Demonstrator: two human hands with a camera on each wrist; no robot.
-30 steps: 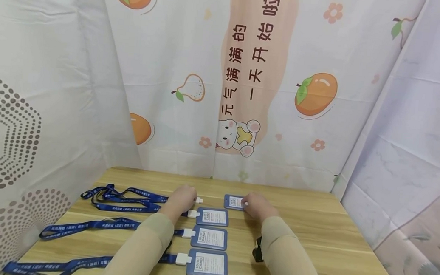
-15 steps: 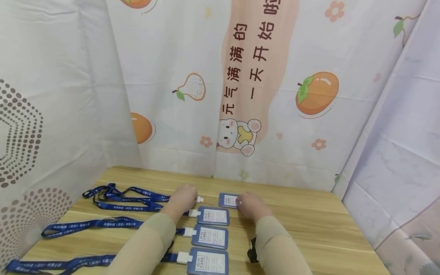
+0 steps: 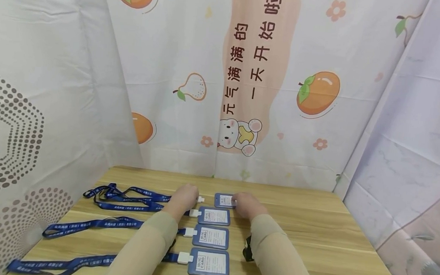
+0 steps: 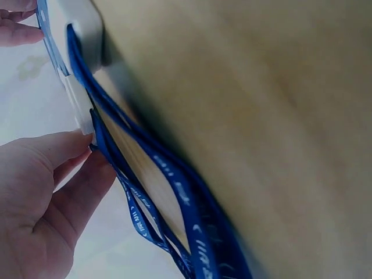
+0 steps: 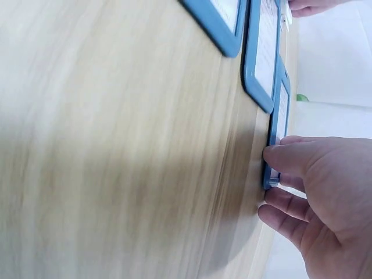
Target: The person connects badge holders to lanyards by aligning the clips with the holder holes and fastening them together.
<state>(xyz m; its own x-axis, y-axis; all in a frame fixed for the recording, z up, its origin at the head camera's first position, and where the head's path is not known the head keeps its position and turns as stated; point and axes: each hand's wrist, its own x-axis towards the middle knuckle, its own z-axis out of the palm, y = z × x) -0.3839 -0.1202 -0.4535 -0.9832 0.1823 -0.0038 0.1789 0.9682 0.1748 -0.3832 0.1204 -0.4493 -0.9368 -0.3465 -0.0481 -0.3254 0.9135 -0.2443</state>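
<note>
At the back of the table my left hand [image 3: 185, 197] pinches the white plastic clip [image 4: 79, 107] of a blue printed lanyard [image 3: 143, 192] between thumb and finger. The clip's tip points right, toward a blue-framed ID card holder [image 3: 221, 200]. My right hand [image 3: 249, 205] grips that holder by its right end, thumb on the face, as the right wrist view shows. A short gap separates clip and holder. The holder lies flat or nearly so; its slotted left end faces the clip.
Three more card holders lie in a column nearer me, the back one [image 3: 214, 216], middle one [image 3: 211, 237] and front one [image 3: 209, 263], each joined to a white clip. Their blue lanyards [image 3: 61, 266] stretch left. A printed curtain [image 3: 182, 126] hangs behind the wooden table [image 3: 312, 246].
My right hand has slid the far card holder leftward, narrowing the gap to the white clip. My left hand has stayed almost still, holding the clip.
</note>
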